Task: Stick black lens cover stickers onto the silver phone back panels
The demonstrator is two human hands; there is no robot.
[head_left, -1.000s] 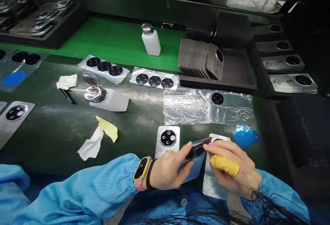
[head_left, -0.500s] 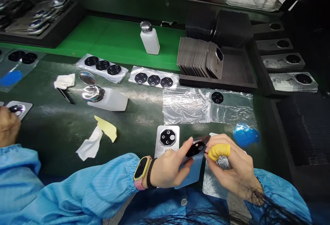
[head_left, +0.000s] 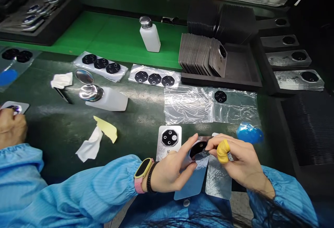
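Note:
My left hand (head_left: 171,172) grips a phone back cover (head_left: 191,182) by its sides, tilted, with its black camera area (head_left: 197,149) at the top. At that area, my right hand (head_left: 235,158) pinches a thin see-through film (head_left: 203,155) that is partly lifted. A yellow finger cot (head_left: 223,151) covers one right finger. Flat on the bench behind my left hand lies a silvery back cover (head_left: 164,153) with a black octagonal camera plate (head_left: 169,138). Another textured silvery cover (head_left: 217,182) lies under my right hand, its upper part hidden.
Beyond my hands lie a clear plastic sheet (head_left: 188,106) with one black octagonal piece (head_left: 220,96) and a blue blob (head_left: 249,133). A tipped white bottle (head_left: 112,99) lies left, an upright bottle (head_left: 150,38) behind. A black tray (head_left: 242,61) holds covers. A co-worker's hand (head_left: 12,127) is far left.
My right fingers have shifted down and across the camera area, drawing the film with them. The held cover has turned flatter and slightly lower. The co-worker's hand has moved a little right.

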